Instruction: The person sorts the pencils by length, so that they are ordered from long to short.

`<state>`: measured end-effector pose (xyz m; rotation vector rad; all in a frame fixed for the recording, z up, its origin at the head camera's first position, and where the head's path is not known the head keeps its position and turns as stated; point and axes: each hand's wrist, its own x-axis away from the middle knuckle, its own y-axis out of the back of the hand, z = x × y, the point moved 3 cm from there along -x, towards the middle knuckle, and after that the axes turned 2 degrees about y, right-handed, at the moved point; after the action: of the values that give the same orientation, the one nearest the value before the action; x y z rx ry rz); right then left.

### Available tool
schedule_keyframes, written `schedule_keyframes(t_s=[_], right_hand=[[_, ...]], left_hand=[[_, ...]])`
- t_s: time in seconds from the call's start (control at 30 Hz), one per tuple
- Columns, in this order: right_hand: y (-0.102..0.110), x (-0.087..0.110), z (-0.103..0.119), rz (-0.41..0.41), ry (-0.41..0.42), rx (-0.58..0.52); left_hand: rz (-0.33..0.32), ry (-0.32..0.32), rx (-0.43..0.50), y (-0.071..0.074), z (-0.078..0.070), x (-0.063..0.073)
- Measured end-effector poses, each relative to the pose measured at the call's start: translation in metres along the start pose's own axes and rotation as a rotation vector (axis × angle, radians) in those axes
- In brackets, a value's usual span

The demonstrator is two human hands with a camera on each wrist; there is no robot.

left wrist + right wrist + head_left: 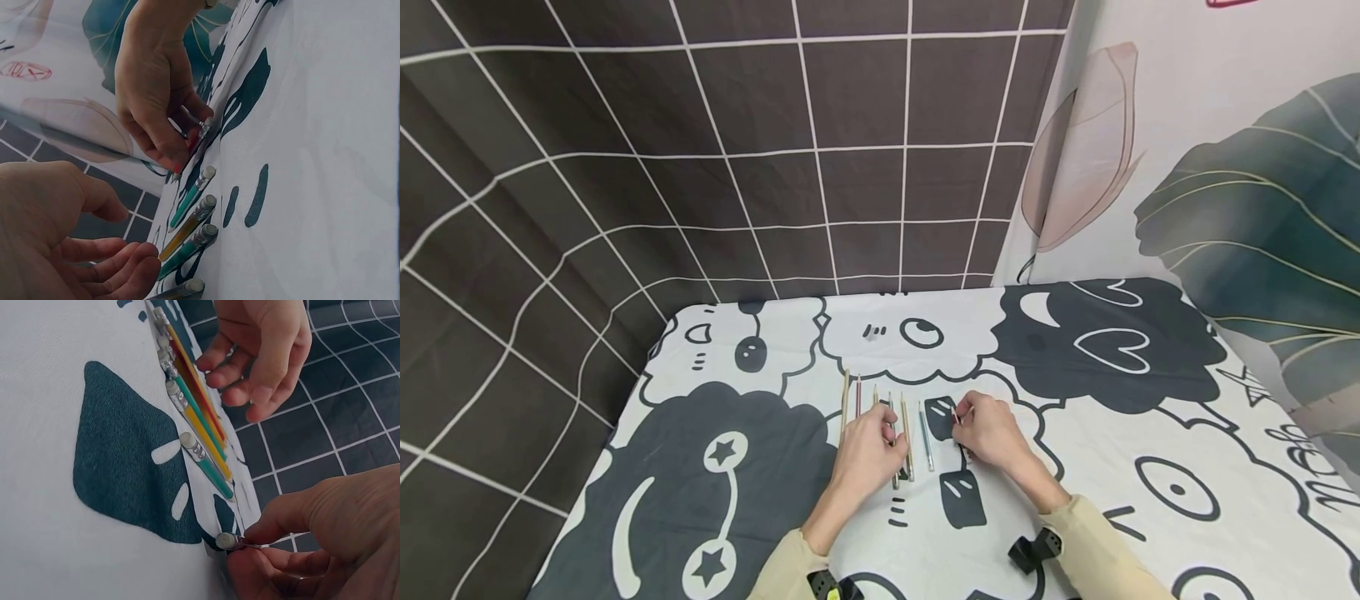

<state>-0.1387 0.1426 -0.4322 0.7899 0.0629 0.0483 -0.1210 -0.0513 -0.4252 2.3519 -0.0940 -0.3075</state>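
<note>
My right hand (992, 429) pinches a pencil (226, 541) between thumb and fingers, its whitish eraser end sticking out toward the right wrist camera. A bit of red shows along it in the left wrist view. To its left, a row of pencils lies roughly side by side on the cloth: a green pencil (212, 472) nearest, then a yellow pencil (203, 428), with more green, red and yellow ones beyond. Over this row hovers my left hand (868, 450), fingers loosely bent and holding nothing. It hides part of several pencils in the head view.
A white cloth (1030, 533) with black cartoon faces covers the table. Behind it hangs a dark curtain (857, 187) with a white grid, and at the right a pale leaf-print curtain (1225, 208). Small black cameras (1033, 550) are strapped at both wrists.
</note>
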Motion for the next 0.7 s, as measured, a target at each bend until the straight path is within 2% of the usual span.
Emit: schedule_keyframes(t_s=[0.37, 0.7], right_hand=[[-0.007, -0.003, 0.006, -0.011, 0.030, 0.010], [-0.012, -0.003, 0.009, 0.016, 0.005, -0.008]], left_hand=[[-0.001, 0.003, 0.010, 0.000, 0.001, 0.000], [0.002, 0.005, 0.018, 0.001, 0.003, 0.001]])
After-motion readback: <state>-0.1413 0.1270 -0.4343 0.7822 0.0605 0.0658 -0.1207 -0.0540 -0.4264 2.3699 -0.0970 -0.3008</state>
